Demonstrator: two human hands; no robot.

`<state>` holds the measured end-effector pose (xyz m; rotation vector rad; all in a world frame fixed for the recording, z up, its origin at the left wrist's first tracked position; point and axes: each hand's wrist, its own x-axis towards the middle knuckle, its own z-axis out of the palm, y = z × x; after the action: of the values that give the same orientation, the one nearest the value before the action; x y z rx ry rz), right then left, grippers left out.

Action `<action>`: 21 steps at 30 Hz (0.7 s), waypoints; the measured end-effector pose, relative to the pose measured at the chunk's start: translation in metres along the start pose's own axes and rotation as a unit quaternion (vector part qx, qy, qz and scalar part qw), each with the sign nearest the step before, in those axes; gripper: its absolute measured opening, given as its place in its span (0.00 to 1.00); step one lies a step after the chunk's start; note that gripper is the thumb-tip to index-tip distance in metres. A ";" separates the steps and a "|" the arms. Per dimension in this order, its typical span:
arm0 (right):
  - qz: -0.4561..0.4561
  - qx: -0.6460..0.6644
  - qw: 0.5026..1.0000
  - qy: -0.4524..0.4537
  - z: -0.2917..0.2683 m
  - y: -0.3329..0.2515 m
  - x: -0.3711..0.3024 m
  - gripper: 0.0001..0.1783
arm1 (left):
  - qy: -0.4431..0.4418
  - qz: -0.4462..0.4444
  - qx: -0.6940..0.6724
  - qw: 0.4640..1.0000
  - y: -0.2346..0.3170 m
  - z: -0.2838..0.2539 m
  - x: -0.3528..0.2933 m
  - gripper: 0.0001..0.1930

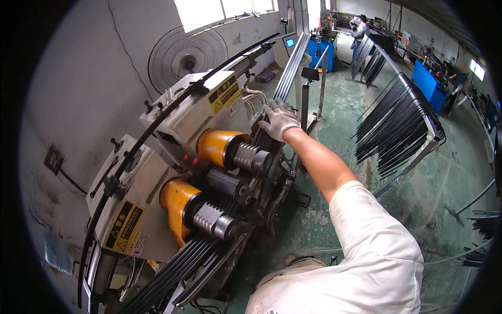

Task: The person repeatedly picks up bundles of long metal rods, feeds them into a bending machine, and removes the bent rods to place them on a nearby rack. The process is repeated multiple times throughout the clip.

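My right hand (pixel 280 119), in a grey work glove, reaches out on a stretched arm. It rests palm down across a bundle of long thin metal tubes (pixel 292 68), its fingers spread and not wrapped round them. Beyond the hand the tubes look shiny. On the near side they run dark under the rollers of a pale machine (pixel 170 112) and come out at the lower left. Two orange housings (pixel 217 146) with ribbed metal shafts (pixel 252 158) stick out of the machine, close to the tubes. My left hand is out of view.
A wire-caged fan (pixel 188 62) stands behind the machine. On the right, a rack (pixel 418 104) carries many hanging dark rods. A small control screen (pixel 291 43) and blue machines (pixel 429 86) stand farther off. A co-worker (pixel 360 30) is at the back; another person is at the right.
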<state>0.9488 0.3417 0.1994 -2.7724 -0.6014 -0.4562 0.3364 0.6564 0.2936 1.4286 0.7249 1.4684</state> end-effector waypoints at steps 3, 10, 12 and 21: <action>-0.014 -0.003 0.999 0.044 -0.016 0.015 0.027 0.50 | -0.011 0.042 0.032 0.999 0.023 0.030 0.010 0.22; -0.032 -0.041 0.990 0.130 -0.084 0.012 0.102 0.53 | -0.012 0.147 0.100 0.984 0.080 0.079 0.038 0.21; -0.042 -0.091 0.978 0.185 -0.105 0.011 0.117 0.51 | -0.016 0.174 0.112 0.978 0.097 0.097 0.048 0.20; -0.038 0.146 0.893 0.424 -0.209 -0.051 0.136 0.56 | -0.081 0.185 0.245 0.948 0.133 0.205 0.073 0.20</action>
<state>0.9926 0.3674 0.4485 -1.9767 -0.4891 -1.3553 0.5149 0.6312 0.4733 2.1354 0.7795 1.4821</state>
